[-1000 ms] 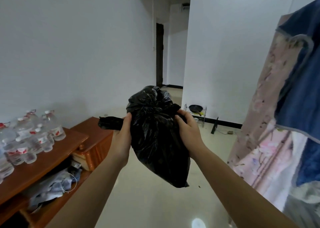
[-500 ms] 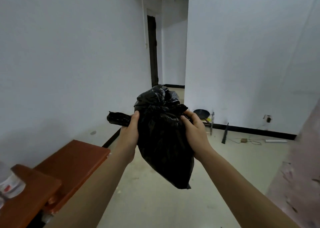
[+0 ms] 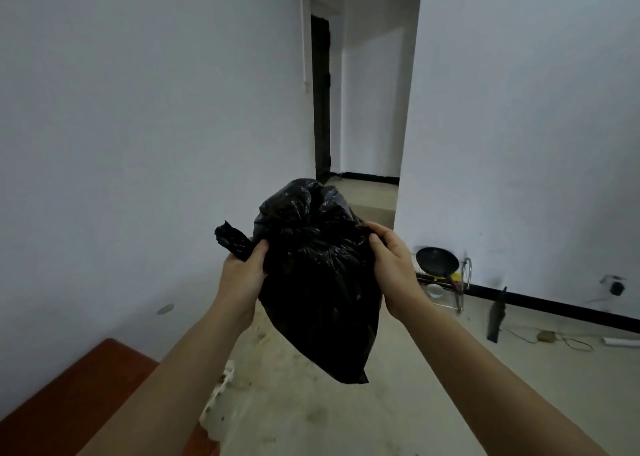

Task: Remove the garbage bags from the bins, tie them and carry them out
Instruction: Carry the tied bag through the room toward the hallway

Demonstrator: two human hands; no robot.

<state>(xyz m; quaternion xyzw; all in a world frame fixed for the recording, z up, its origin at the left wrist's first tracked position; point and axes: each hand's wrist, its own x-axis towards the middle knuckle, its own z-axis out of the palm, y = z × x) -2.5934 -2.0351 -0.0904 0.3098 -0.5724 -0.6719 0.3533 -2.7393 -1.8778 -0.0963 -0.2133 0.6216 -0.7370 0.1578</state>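
we hold the black garbage bag (image 3: pixel 320 282) up between us, hanging lengthwise down; our left hand (image 3: pixel 242 275) grips its twisted tail, our right hand (image 3: pixel 394 268) clamps its neck.

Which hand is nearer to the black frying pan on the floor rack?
The right hand. It holds the garbage bag on the side toward the frying pan. The left hand grips the bag's far side, away from the pan.
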